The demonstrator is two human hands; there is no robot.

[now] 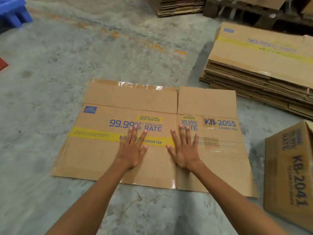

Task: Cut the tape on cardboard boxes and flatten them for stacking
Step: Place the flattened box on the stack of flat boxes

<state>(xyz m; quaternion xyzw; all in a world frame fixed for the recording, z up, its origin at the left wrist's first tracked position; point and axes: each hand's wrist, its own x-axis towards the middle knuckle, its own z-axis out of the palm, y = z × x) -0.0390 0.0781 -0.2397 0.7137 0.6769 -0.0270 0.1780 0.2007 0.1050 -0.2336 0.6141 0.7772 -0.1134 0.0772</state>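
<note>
Pressing flat palms, left hand (131, 154) and right hand (185, 154), "99.99% STERILIZATION RATE" box (94, 156)

Warehouse: concrete floor (84, 56), flattened-carton stacks (257, 68).

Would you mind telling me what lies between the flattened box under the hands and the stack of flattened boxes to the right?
In the head view, only bare concrete floor separates the flattened box from the stack; nothing lies there.

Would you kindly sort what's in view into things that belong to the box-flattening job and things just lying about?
Job: flattened box, left hand, right hand, stack of flattened boxes, unflattened box.

Lying about: blue crate, red object, pallet.
</note>
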